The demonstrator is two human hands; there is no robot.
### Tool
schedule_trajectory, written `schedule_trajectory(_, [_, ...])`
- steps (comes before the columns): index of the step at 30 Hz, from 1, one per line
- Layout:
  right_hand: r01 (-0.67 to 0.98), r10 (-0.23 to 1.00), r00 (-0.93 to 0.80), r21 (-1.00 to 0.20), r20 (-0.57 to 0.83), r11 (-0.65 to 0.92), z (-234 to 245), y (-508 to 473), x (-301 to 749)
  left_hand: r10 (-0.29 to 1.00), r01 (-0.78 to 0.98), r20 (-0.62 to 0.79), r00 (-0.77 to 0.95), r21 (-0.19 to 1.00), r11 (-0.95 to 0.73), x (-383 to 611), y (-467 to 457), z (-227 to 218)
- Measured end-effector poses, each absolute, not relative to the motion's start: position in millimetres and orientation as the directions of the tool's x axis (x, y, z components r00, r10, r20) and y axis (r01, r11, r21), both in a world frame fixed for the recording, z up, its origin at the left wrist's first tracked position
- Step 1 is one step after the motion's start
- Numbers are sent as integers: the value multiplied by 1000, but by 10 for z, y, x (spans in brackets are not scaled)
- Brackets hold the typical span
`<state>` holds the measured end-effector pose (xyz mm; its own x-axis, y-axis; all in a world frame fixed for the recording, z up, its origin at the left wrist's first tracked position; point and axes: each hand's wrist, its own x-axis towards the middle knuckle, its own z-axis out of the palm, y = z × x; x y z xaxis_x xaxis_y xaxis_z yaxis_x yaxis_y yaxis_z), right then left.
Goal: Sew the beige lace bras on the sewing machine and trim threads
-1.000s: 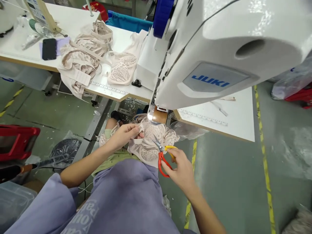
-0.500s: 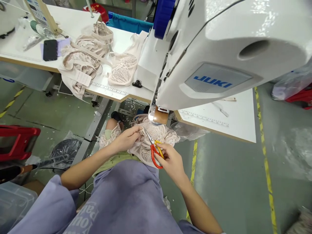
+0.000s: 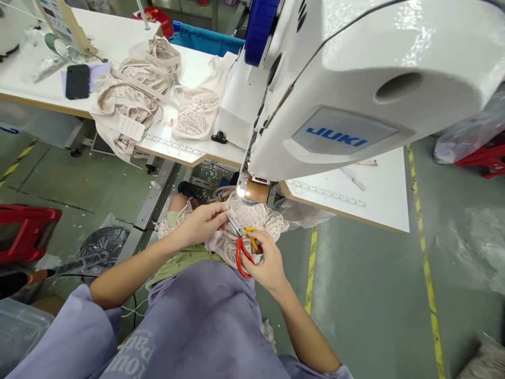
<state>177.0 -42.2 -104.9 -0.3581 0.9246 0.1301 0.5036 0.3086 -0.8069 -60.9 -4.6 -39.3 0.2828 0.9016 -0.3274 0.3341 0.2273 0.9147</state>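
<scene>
From the head camera I see both hands low in front of the lap, below the front edge of the worktop (image 3: 189,153). My left hand (image 3: 201,223) has its grip pinched closed on an edge of the beige lace garment (image 3: 258,221), which lies bunched on the lap under the head of the white sewing machine (image 3: 355,79). My right hand (image 3: 266,263) has its grip closed around the red and yellow handles of the scissors (image 3: 241,247). The blade tips point up and left, touching the fabric right beside the left fingertips. On the worktop to the left lie a pile of lace pieces (image 3: 134,95) and a black phone (image 3: 78,80).
</scene>
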Motion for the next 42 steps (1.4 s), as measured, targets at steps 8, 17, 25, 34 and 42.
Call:
schedule_trajectory(8, [491, 942, -335, -853, 1, 176, -1008, -337, 1771, 916, 293, -315, 247, 926, 240, -630, -58, -446])
schedule_trajectory(17, [484, 970, -222, -875, -102, 19, -1088, -450, 2053, 951, 236, -258, 172, 948, 215, -623, -75, -442])
schedule_trajectory(25, [856, 998, 15, -516, -54, -41, -954, 549, 2699, 977, 737, -125, 172, 675, -43, -856, 46, -448])
schedule_trajectory(34, [869, 975, -31, -477, 220, 135, -996, 1273, 2776, 883, 824, -314, 349, 552, -129, -857, 293, -248])
schedule_trajectory(42, [346, 817, -572, -924, -70, 162, -930, -92, 1829, 773, 704, 193, 604, 327, -631, -350, 75, -419])
